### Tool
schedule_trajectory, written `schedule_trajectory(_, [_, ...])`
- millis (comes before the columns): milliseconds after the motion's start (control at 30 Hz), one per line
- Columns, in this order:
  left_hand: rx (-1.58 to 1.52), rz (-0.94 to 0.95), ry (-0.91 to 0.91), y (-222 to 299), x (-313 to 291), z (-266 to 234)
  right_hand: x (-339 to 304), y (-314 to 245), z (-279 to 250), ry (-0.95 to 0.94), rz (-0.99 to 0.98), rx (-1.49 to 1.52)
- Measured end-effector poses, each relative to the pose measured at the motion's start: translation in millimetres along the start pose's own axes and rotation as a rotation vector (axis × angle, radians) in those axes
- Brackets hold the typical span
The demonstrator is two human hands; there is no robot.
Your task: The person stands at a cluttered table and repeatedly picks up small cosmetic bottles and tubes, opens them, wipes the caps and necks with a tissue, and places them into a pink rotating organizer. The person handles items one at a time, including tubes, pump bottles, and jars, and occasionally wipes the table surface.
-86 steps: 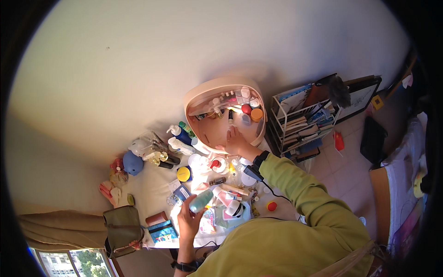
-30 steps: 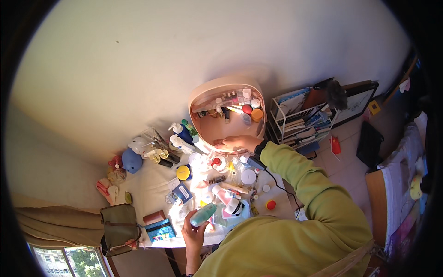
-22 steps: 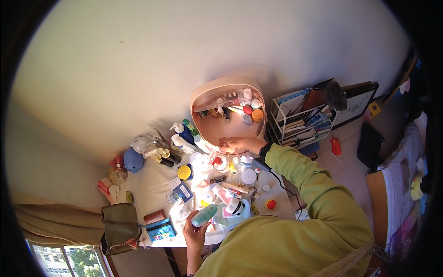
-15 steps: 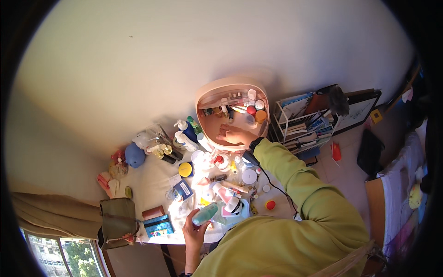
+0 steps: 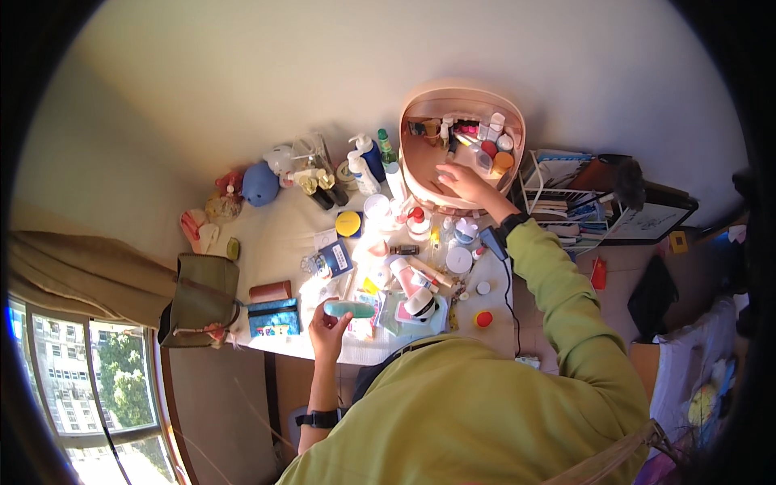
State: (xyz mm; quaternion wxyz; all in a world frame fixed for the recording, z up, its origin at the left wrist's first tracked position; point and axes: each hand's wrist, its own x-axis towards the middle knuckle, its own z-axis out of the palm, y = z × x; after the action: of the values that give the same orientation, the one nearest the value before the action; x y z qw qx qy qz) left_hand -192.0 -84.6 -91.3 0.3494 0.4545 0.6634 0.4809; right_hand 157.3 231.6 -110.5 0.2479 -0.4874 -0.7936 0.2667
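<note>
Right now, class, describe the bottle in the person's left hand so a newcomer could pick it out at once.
Find the white-covered table with the open pink case at its far side. Near its front edge, the fingers of the left hand hold a pale green bottle sideways. Its colour and being held set it apart from the pink bottle lying to its right.

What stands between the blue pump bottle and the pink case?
In the head view, a green bottle and, nearer the person, a white container stand between the blue pump bottle and the pink case, at whose opening the right hand is.
</note>
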Motion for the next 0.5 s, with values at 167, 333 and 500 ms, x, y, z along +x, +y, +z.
schedule_trajectory(167, [0.163, -0.017, 0.062, -22.0, 6.2, -18.9, -66.9, -45.4, -6.0, 0.300, -0.209, 0.221])
schedule_trajectory(333, [0.250, 0.006, 0.025, -29.8, 14.8, -27.1, -160.4, -82.9, 42.3, -0.151, 0.060, 0.529])
schedule_trajectory(500, [0.199, -0.003, -0.089, -33.8, 15.3, -16.2, -208.1, -76.8, 112.7, -0.483, -0.160, 0.076])
